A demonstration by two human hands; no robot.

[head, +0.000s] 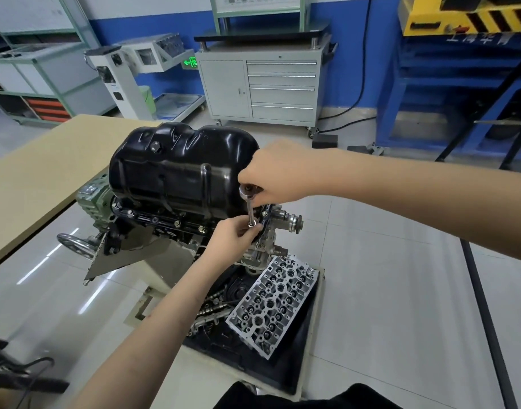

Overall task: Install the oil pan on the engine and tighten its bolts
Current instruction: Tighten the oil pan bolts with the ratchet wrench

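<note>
Nearest, a black tray (297, 361) on the floor carries a grey cylinder head (274, 305) laid flat, with camshafts (215, 308) and small parts beside it. Above it the engine (164, 228) sits inverted on its stand, the black oil pan (176, 169) seated on top, bolts (177, 223) along its flange. At the pan's near corner, the right hand (279, 172) has its grip closed round the ratchet (249, 202) head, while the left hand (232, 237) pinches the tool's lower end at the flange.
</note>
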